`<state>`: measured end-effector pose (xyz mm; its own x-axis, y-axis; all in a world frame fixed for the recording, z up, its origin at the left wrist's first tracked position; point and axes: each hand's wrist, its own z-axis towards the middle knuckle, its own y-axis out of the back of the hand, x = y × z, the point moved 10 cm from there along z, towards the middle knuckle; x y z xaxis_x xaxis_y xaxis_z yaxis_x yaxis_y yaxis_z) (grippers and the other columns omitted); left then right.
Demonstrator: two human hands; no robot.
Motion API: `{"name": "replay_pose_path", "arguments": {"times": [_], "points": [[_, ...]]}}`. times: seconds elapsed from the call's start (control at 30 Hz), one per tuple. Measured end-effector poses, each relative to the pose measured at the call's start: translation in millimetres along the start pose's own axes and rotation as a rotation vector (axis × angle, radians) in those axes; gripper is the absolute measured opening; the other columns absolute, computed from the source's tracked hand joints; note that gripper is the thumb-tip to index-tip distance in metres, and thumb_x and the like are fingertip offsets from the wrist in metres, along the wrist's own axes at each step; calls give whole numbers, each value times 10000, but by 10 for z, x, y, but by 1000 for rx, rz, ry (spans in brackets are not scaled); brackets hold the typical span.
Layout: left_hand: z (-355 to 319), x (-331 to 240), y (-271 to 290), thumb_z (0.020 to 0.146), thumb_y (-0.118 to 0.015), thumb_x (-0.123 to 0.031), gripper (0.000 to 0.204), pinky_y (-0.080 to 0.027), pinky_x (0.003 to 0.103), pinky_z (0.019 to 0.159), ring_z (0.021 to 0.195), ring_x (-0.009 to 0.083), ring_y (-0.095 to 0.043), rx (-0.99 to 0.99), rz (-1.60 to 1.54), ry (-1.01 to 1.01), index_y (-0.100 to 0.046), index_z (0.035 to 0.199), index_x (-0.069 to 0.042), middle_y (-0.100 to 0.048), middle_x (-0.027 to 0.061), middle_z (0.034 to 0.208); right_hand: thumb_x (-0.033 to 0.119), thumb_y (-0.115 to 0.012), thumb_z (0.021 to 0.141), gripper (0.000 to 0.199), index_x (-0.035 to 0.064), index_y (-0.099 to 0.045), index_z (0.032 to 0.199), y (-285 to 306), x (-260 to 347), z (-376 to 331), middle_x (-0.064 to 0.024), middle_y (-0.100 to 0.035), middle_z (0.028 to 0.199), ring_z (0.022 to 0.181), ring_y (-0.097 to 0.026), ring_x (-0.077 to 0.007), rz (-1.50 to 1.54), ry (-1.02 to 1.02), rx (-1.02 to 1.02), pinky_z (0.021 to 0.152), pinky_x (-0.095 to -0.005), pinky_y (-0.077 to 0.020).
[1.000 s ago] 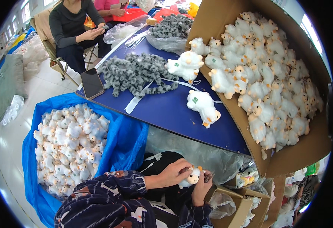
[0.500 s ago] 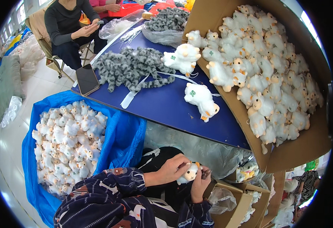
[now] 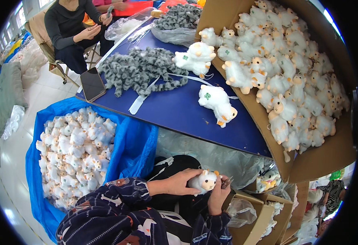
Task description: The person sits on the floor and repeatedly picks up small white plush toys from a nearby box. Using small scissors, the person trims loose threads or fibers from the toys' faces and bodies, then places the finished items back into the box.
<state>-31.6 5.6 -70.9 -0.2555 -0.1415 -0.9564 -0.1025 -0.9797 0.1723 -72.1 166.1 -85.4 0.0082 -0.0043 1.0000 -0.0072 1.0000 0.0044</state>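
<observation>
Over my lap, a small white plush sheep (image 3: 206,182) with orange ears and dark eyes is held with its face toward me. My left hand (image 3: 172,183) wraps round its body from the left, thumb below the face. At its right side, my right hand (image 3: 217,197) is closed, the thumb against the head. Something small and dark (image 3: 225,183) sits in the right fingers, too small to name. On the blue table beyond lie two like plush sheep, one nearer (image 3: 217,105) and one farther (image 3: 195,59), both with green marks.
At the left stands a blue bag (image 3: 134,149) full of plush sheep. A big cardboard box (image 3: 309,165) of them tilts at the right. Grey fluffy strips (image 3: 140,71) and a phone (image 3: 92,85) lie on the table. A person in dark clothes (image 3: 68,24) sits beyond.
My left hand has shifted from the top of the plush sheep's head down round its body, baring the head. The co-worker's one hand has risen with a small grey thing.
</observation>
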Motion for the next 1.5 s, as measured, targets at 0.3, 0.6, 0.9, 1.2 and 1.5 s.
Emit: {"name": "replay_pose_path", "arguments": {"times": [0.3, 0.6, 0.9, 1.2, 1.5], "points": [[65, 63, -54, 715, -703, -166, 583, -442, 380, 847, 974, 321, -528, -54, -12, 58, -464, 1215, 15, -545, 181, 1048, 59, -719, 721, 287, 43, -570, 966, -31, 726, -70, -58, -557, 861, 695, -575, -140, -562, 360, 97, 592, -263, -470], [60, 10, -48, 703, -694, -172, 565, -431, 385, 840, 970, 340, -516, -101, 60, -7, -478, 1190, 17, -534, 186, 1046, 239, -808, 626, 456, 107, -574, 994, -431, 903, -262, -67, -567, 862, 645, -618, -237, -934, 635, 255, 528, -330, -498], [57, -8, -135, 665, -705, -164, 585, -423, 405, 785, 879, 358, -498, -180, 177, -88, -491, 1183, 5, -535, 183, 965, 221, -793, 608, 484, 101, -535, 1000, -309, 671, -222, -87, -584, 860, 748, -610, -299, -927, 522, 210, 585, -374, -494], [85, 275, -96, 743, -698, -106, 509, -464, 319, 765, 889, 221, -573, -284, -146, 75, -495, 1195, 11, -577, 115, 974, 58, -671, 766, 369, 14, -527, 1103, -203, 375, -91, -68, -595, 788, 626, -573, -131, -358, 302, 111, 575, -244, -457], [121, 376, -102, 826, -656, -168, 500, -464, 284, 844, 987, 149, -571, -86, -528, 360, -462, 1231, 54, -585, 109, 1094, 51, -744, 704, 346, 31, -610, 1022, 7, 371, -202, -23, -558, 758, 578, -481, -66, -476, 179, 294, 504, -202, -391]]}}
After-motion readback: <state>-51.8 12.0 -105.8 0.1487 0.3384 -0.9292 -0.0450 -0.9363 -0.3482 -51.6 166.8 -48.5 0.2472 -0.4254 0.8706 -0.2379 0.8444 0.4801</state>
